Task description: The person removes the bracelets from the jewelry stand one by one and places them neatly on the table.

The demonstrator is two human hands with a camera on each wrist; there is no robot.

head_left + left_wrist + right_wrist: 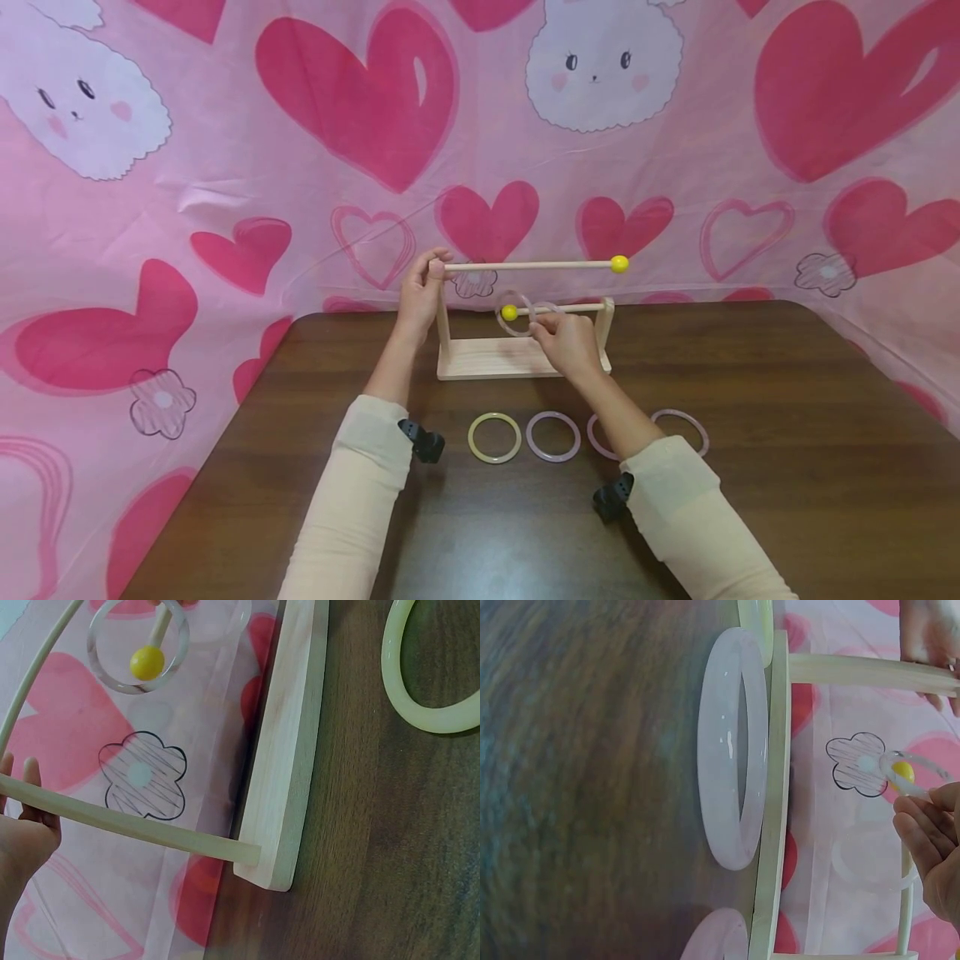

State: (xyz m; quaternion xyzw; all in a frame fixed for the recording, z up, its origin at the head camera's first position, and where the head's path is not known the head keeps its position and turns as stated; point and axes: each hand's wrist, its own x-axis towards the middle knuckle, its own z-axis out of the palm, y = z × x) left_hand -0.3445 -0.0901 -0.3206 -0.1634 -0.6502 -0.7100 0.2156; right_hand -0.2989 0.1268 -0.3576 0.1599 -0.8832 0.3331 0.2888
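A wooden bangle rack (491, 358) with two rods stands on the table. My left hand (420, 296) grips the top of its left post, beside the upper rod (532, 267). Between the fingertips of my right hand (572, 343) is a pale translucent bangle (92, 649), pinched by its edge. Through this bangle's opening shows the yellow ball (510, 312) at the lower rod's free end; how far the bangle is over it I cannot tell. Farther along the lower rod hangs another clear bangle (840, 862), partly hidden by the right hand in the head view.
Several bangles lie in a row in front of the rack: a yellow one (471, 437) at left, a lavender one (529, 437) beside it, and pinkish ones further right, partly under my right forearm. A heart-patterned pink cloth (315, 167) hangs behind the brown table (300, 467).
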